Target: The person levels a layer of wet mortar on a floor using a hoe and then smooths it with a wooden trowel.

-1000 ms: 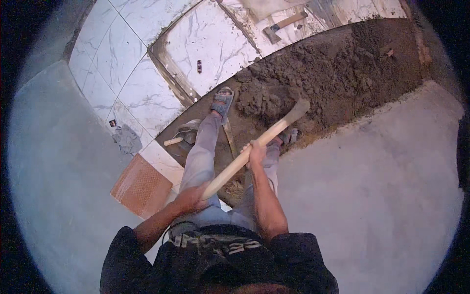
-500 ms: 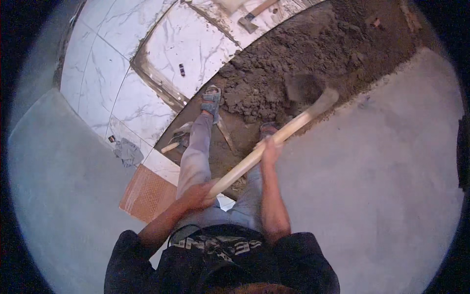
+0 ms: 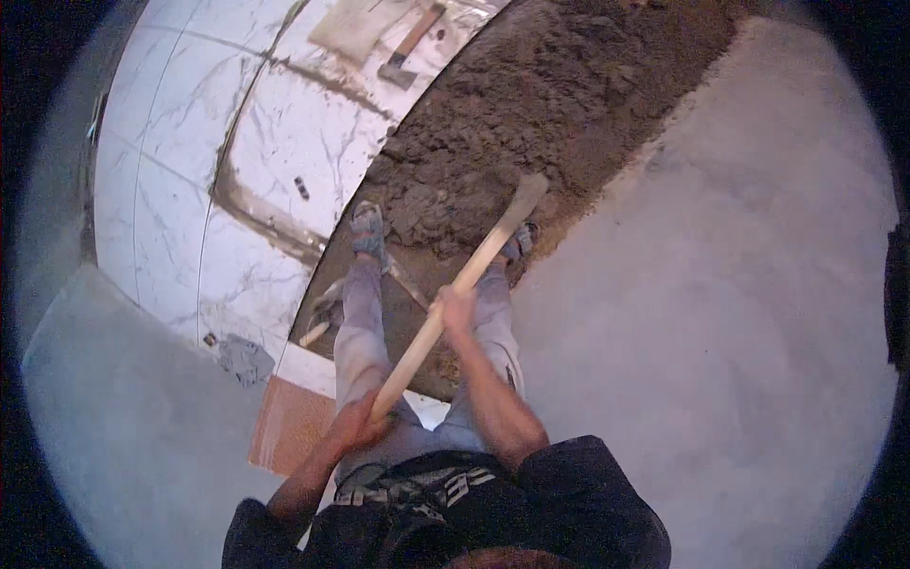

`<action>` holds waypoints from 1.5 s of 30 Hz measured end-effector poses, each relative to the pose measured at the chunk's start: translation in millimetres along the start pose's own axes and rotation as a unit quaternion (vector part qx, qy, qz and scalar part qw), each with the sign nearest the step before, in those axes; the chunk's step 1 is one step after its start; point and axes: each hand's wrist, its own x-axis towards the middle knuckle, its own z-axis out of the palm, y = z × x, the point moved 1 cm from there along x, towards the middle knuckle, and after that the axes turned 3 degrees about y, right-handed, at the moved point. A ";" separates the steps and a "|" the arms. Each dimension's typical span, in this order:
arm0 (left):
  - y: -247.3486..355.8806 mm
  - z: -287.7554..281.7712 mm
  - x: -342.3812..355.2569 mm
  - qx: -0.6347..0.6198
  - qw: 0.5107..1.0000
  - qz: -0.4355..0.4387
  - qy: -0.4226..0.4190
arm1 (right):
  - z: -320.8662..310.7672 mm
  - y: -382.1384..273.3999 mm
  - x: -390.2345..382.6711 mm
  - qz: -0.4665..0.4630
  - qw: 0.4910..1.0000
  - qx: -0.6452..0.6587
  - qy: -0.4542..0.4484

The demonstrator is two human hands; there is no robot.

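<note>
Clasping a wooden handle (image 3: 485, 254) — left grip (image 3: 358, 425) low, right grip (image 3: 457, 308) midway, soil (image 3: 559, 95) beyond

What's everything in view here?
Long tool: one, pale, centre
Soil-like mass: one, brown, top centre
Tiles: several, white, upper left
Hatchet-like tool: one, brown handle, top
Flat sheet: one, tan, top
Small objects: at least two, dark, on tiles
Crumpled item: one, grey, left
Patterned piece: one, orange, lower left
Short handle: one, pale, centre left
Smooth floor: two areas, grey, sides
Shirt: one, black, bottom
Trousers: one pair, grey, centre
Sandals: two, grey, centre
Left hand, right hand: one each, on long tool
</note>
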 end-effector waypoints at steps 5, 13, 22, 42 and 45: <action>-47.2 -15.8 -54.9 -0.072 0.995 0.068 -0.003 | 17.4 11.7 -79.6 0.080 0.992 0.091 -0.037; 2.4 1.5 14.0 0.045 0.984 0.162 0.062 | -22.9 -64.6 -26.5 0.028 0.989 0.142 -0.041; 169.8 3.1 115.5 -0.031 0.952 0.276 0.128 | -82.0 -218.1 96.0 -0.073 0.996 0.038 0.021; 207.6 40.7 125.5 0.075 0.970 0.171 0.153 | -77.8 -176.4 49.9 -0.021 0.999 -0.029 -0.006; 216.3 32.6 122.9 0.055 0.969 0.198 0.135 | -78.4 -183.2 48.4 0.004 1.000 -0.011 -0.009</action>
